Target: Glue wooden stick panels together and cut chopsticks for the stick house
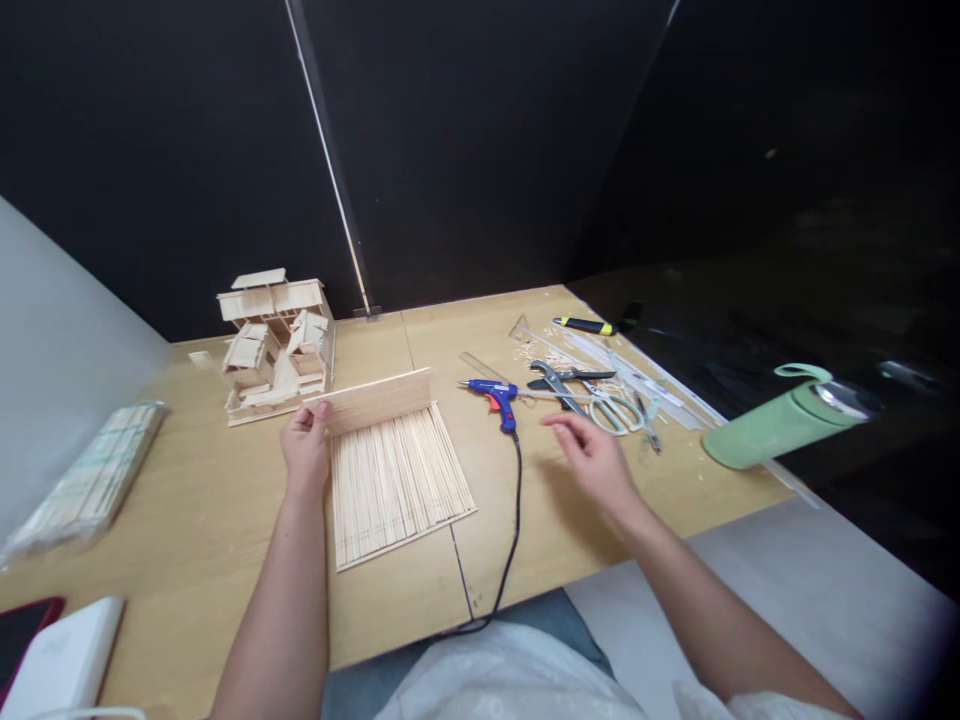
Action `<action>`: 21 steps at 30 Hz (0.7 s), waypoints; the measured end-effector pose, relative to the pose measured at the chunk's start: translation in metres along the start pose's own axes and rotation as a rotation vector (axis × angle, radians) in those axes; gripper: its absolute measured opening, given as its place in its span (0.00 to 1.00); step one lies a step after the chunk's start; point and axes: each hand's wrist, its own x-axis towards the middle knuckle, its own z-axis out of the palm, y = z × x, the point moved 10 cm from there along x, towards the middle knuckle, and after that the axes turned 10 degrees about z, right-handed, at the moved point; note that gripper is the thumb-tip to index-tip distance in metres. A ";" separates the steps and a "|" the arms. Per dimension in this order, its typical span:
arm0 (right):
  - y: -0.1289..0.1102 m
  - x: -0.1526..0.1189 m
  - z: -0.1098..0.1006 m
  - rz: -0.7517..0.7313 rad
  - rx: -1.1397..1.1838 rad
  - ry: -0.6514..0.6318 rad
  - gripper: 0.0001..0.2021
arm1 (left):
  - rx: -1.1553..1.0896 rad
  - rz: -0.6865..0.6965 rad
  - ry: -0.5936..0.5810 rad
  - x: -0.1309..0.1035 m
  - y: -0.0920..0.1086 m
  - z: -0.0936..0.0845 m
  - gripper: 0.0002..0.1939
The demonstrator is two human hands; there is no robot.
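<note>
My left hand (pixel 306 445) pinches the left end of a narrow panel of thin wooden sticks (pixel 382 400). That panel stands on its long edge along the far side of a wider stick panel (pixel 397 485), which lies flat on the table. Whether the two are joined I cannot tell. My right hand (pixel 592 455) hovers above the table to the right of a blue glue gun (pixel 495 393), fingers loosely stretched and holding nothing that I can see. Just beyond it are scissors with pale handles (pixel 619 412) and a dark-handled cutter (pixel 559 385).
A wooden model house (pixel 277 345) stands at the back left. Bagged sticks (pixel 94 475) and a white box-shaped device (pixel 67 655) lie left. A green bottle (pixel 780 425) leans at the right edge. The glue gun's black cord (pixel 517 520) crosses the table's front edge.
</note>
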 end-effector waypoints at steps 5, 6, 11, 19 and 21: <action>0.044 0.001 -0.112 0.082 -0.312 0.312 0.14 | 0.000 0.009 0.021 0.000 0.001 -0.002 0.19; 0.054 0.000 -0.126 0.102 -0.444 0.351 0.12 | 0.005 0.014 0.025 0.000 0.002 -0.002 0.19; 0.074 -0.007 -0.110 -0.086 -0.792 0.235 0.23 | 0.015 0.005 0.034 -0.001 0.004 0.000 0.18; 0.049 0.006 -0.042 -0.167 -0.829 0.086 0.15 | 0.055 -0.015 0.038 -0.001 0.003 0.001 0.21; 0.037 0.012 -0.036 -0.195 -0.835 0.112 0.19 | 0.087 -0.024 0.037 -0.001 0.003 0.000 0.20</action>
